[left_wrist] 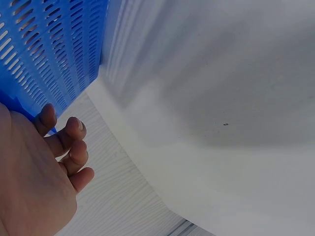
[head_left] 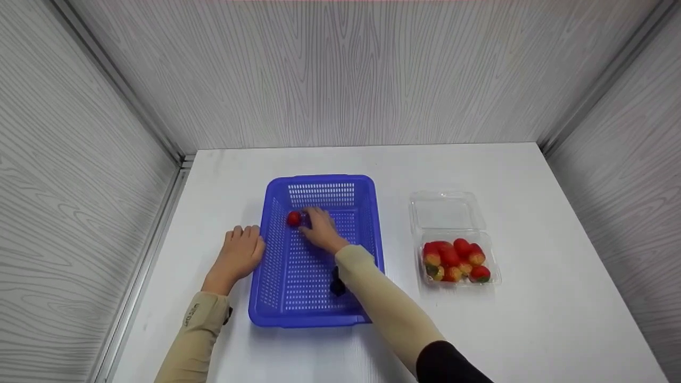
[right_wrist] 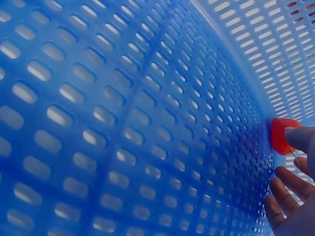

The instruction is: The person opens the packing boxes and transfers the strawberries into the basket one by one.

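Note:
A blue plastic basket (head_left: pixel 316 321) with slotted walls stands on the white table. My left hand (head_left: pixel 242 252) grips its left rim; in the left wrist view the fingers (left_wrist: pixel 76 129) curl beside the rim. Inside the basket, toward its far left, lies a red strawberry (head_left: pixel 294 218). My right hand (head_left: pixel 321 230) reaches in just right of it, fingers spread. The right wrist view has a digit overlapping the strawberry (right_wrist: pixel 280 136), with the other fingers (right_wrist: pixel 283 196) loosely extended; whether they touch is hard to tell.
To the right of the basket, a clear plastic clamshell box (head_left: pixel 448 213) lies with its lid folded back, holding several strawberries (head_left: pixel 449 258). Pale wood-grain panels (head_left: pixel 362 74) enclose the table (head_left: pixel 532 319) at the back and sides.

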The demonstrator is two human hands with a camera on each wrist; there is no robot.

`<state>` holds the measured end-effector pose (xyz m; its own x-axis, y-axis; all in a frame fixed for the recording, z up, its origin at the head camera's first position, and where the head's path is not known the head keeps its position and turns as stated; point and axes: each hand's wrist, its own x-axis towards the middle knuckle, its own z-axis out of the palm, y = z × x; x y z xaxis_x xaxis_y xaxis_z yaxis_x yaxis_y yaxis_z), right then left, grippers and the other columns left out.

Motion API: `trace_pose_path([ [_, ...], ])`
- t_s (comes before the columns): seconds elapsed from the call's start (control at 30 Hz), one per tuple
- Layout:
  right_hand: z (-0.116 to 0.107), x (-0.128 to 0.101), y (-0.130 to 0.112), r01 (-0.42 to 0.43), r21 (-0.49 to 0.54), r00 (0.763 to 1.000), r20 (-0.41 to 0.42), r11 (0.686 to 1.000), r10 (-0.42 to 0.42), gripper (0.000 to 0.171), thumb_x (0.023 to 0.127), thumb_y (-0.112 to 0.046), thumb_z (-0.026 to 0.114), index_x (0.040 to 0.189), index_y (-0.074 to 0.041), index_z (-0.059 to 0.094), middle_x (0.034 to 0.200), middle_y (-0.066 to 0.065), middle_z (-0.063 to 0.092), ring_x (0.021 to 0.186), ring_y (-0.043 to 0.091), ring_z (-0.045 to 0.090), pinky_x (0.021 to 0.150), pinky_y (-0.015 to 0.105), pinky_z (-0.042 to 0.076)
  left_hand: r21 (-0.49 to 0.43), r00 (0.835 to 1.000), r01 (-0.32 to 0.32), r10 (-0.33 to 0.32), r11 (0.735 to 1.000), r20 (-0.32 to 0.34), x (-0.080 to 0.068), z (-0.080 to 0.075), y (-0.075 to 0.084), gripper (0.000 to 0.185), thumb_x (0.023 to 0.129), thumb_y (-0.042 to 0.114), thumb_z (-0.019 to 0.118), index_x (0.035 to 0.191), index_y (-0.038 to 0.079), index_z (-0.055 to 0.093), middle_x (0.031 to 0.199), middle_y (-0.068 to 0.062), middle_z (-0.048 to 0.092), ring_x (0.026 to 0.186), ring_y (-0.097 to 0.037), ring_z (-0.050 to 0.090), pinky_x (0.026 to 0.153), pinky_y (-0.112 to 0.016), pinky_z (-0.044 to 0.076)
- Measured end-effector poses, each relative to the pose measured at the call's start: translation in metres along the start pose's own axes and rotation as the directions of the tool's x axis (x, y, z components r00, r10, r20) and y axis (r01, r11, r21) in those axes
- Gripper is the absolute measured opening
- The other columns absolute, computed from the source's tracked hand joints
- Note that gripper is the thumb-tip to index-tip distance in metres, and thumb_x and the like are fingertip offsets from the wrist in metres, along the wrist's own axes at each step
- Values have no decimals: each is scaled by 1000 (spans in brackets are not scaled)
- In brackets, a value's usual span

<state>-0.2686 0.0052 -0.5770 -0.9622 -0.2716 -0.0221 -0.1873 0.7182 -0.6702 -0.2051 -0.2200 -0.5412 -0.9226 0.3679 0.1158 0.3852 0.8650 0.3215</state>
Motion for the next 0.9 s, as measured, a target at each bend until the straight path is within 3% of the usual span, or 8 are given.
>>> trace_pose_path([
  [0.2,-12,0,-8,-72,32,994,81,997,70,57,94,-20,67,144,-7,44,143,14,48,135,30,43,112,44,31,3,1000,0,0,1000,5,1,1,-1,21,101,15,34,97,-2,46,88,-16,46,86,-37,40,85,-55,31],
  [0.33,-26,-1,-13,-79,53,994,85,996,74,61,94,-18,67,147,-6,40,146,15,45,137,30,41,111,43,32,-9,1000,-3,3,1000,12,1,2,-3,20,101,15,34,95,-1,45,87,-16,46,86,-37,40,86,-55,31],
  [0.7,-85,-13,-28,121,82,992,-49,989,-117,57,95,-14,65,146,-4,41,142,16,47,125,30,53,101,36,44,-12,1000,-10,11,1000,11,2,1,-6,20,101,15,34,96,-1,45,87,-16,46,85,-37,40,85,-55,32],
  [0.9,-124,-29,-24,239,25,959,-164,971,-231,55,93,-10,66,143,-1,44,134,19,53,112,32,59,94,39,48,-18,1000,-7,8,1000,13,3,1,-6,20,101,15,34,96,0,46,87,-15,47,86,-36,40,87,-55,31],
])
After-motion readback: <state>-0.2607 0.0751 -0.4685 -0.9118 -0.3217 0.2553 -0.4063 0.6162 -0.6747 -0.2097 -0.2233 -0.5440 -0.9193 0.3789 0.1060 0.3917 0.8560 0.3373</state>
